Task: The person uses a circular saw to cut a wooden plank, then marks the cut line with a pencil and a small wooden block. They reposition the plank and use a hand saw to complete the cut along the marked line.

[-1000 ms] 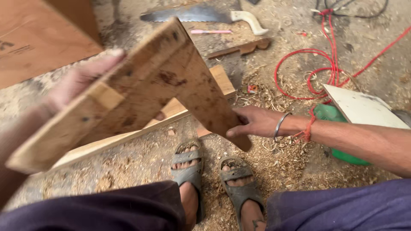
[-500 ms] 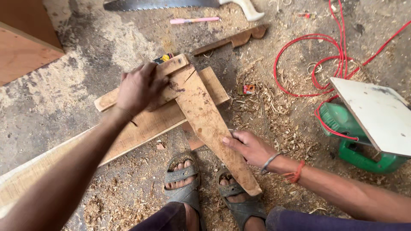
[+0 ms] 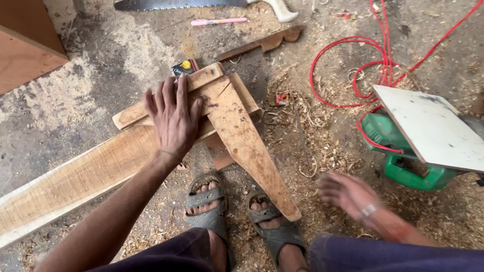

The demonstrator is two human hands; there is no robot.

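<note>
while the person squats over the work, two sandalled feet [image 3: 242, 216] sit nearest, planted in sawdust directly under the near tip of the tapered wooden piece [image 3: 242, 136]. that piece runs from its wide far end, where it overlaps a short crosswise batten [image 3: 201, 83], down to a narrow near end beside the right sandal. it lies across a long plank [image 3: 75, 176] that stretches to the near left.

risk, as judged: the tapered piece rests on uneven supports and is pinned at one end only; a slip of the pinning hand could let the narrow end swing or drop onto the toes. the loose red cable [image 3: 353, 65] coiled on the floor to the right is a snag hazard close to the green power tool [image 3: 403, 156], which carries a pale board [image 3: 433, 126] resting on top.

left hand [image 3: 174, 118]: fingers spread wide, palm pressed flat on the joint where the tapered piece meets the plank; it holds nothing, only bears down.

right hand [image 3: 348, 194]: blurred, hanging free near the right knee, touching nothing visible; fingers appear loosely extended, though the blur leaves this uncertain.

farther off lie a shaped wooden offcut [image 3: 262, 44], a pink pen [image 3: 219, 21] and a handsaw [image 3: 201, 4] at the far edge.
</note>
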